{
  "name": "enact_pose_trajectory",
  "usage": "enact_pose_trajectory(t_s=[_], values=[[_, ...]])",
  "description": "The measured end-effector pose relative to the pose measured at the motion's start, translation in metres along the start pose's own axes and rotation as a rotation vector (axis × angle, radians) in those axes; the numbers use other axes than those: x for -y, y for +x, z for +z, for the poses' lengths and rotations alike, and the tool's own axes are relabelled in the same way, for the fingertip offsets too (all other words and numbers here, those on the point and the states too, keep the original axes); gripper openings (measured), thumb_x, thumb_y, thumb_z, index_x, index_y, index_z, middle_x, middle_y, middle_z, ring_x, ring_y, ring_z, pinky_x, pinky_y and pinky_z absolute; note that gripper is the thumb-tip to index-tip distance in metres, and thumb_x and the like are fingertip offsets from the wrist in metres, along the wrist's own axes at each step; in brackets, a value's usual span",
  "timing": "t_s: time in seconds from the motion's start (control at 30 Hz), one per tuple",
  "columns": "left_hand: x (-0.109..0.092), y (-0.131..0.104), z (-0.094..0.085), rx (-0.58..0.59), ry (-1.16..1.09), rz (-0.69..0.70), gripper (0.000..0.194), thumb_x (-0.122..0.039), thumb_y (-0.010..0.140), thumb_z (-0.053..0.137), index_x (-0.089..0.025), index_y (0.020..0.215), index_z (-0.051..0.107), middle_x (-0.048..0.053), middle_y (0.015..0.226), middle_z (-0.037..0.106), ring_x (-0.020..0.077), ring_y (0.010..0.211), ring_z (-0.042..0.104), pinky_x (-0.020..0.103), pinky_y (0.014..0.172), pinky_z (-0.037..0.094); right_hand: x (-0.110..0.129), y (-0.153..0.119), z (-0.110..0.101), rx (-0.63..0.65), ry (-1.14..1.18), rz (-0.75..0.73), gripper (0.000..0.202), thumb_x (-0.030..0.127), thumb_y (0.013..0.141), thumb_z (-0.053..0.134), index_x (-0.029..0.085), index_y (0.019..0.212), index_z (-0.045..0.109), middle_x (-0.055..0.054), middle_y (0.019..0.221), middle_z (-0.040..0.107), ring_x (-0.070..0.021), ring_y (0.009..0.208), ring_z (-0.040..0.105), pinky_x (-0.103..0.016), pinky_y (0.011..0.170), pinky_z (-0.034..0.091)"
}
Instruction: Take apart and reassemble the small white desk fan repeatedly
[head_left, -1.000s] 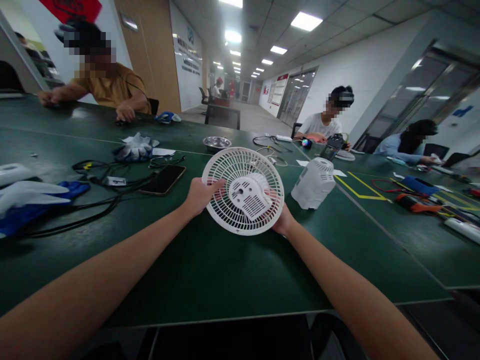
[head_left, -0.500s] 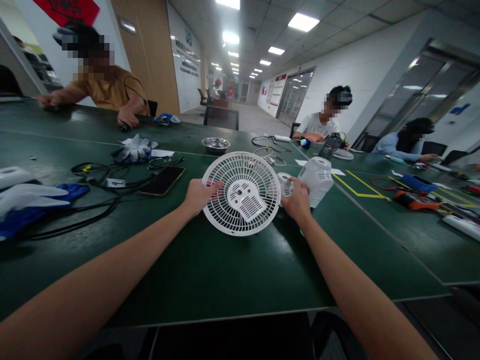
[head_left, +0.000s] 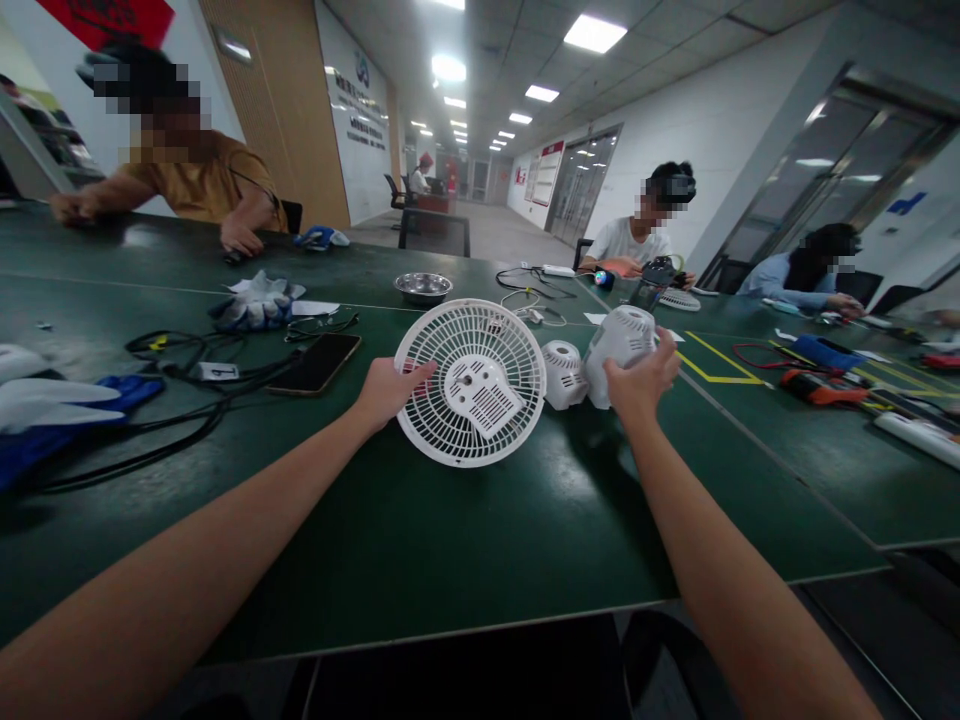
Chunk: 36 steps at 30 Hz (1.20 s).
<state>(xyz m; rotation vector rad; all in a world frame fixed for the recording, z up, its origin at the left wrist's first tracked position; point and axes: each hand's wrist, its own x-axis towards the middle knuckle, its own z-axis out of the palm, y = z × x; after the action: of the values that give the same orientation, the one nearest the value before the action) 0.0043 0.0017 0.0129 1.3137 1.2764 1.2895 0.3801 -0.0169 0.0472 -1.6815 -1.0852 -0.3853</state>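
My left hand [head_left: 384, 392] grips the left rim of a round white fan grille [head_left: 480, 385], thumb over its front. The grille is tilted up above the green table, with a slotted plate at its centre. To its right stands a small white vented plastic cover [head_left: 564, 375]. Beside that cover is a larger white vented plastic housing [head_left: 619, 338]. My right hand [head_left: 643, 372] is around this housing, thumb on the near side and fingers at its right. The fingers' contact on the far side is partly hidden.
A metal bowl [head_left: 423, 288] sits behind the grille. Left are a phone [head_left: 315, 363], black cables [head_left: 202, 400] and work gloves [head_left: 257, 303]. An orange-and-black tool [head_left: 821, 388] lies right. Co-workers sit across the green table [head_left: 450, 560].
My right hand has left the grille's right side and small cover and moved right to the larger housing. My left hand still holds the grille. The view has shifted slightly.
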Motion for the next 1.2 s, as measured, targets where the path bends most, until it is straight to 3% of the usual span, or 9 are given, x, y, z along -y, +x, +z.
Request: enact_pose_trajectory(t_s=[0.1,0.3,0.63,0.8,0.97,1.2], values=[[-0.001,-0.001,-0.001,0.017,-0.004,-0.013,0.022,-0.033,0.077,0.081,-0.014,0.086,0.075,0.012,0.08,0.077,0.025,0.068,0.074,0.038,0.063,0.06,-0.018,0.002,0.011,0.165,0.107,0.095,0.091,0.036,0.063,0.072,0.024,0.144,0.032,-0.014,0.133,0.056,-0.0345,0.119,0.057,-0.054,0.103,0.043],[0.0,-0.001,-0.003,0.021,-0.003,-0.004,0.02,-0.033,0.078,0.08,-0.015,0.084,0.075,0.012,0.08,0.078,0.0256,0.069,0.074,0.038,0.063,0.06,-0.033,-0.001,0.023,0.257,0.078,0.273,0.098,0.044,0.054,0.082,0.022,0.138,0.037,-0.018,0.128,0.063,-0.0364,0.114,0.063,-0.05,0.103,0.045],[0.005,0.002,-0.004,0.026,-0.007,0.023,0.016,-0.032,0.078,0.08,-0.017,0.082,0.075,0.013,0.08,0.077,0.0263,0.068,0.074,0.04,0.062,0.059,-0.038,-0.003,0.031,0.199,0.082,0.311,0.085,0.046,0.049,0.085,0.023,0.121,0.046,-0.017,0.117,0.067,-0.036,0.107,0.066,-0.054,0.097,0.049],[0.004,0.003,-0.003,0.028,0.008,0.009,0.02,-0.035,0.077,0.081,-0.016,0.082,0.075,0.012,0.079,0.077,0.0257,0.067,0.073,0.04,0.063,0.059,-0.025,-0.001,0.022,0.077,0.051,0.287,0.082,0.048,0.055,0.083,0.02,0.123,0.047,-0.017,0.116,0.068,-0.0375,0.106,0.067,-0.053,0.097,0.049],[0.001,0.0,0.0,0.022,-0.025,0.015,0.02,-0.033,0.077,0.08,-0.015,0.082,0.075,0.011,0.078,0.077,0.0249,0.068,0.073,0.038,0.063,0.059,0.005,-0.004,0.008,-0.049,0.194,0.109,0.079,0.05,0.067,0.078,0.018,0.13,0.041,-0.018,0.12,0.067,-0.0319,0.104,0.068,-0.045,0.091,0.052],[-0.002,-0.001,0.001,0.016,0.005,0.02,0.019,-0.032,0.077,0.08,-0.015,0.083,0.076,0.011,0.079,0.077,0.0245,0.068,0.073,0.037,0.063,0.059,0.029,-0.028,0.013,0.098,0.234,0.048,0.081,0.055,0.065,0.079,0.019,0.128,0.044,-0.015,0.113,0.069,-0.0306,0.097,0.069,-0.043,0.087,0.052]])
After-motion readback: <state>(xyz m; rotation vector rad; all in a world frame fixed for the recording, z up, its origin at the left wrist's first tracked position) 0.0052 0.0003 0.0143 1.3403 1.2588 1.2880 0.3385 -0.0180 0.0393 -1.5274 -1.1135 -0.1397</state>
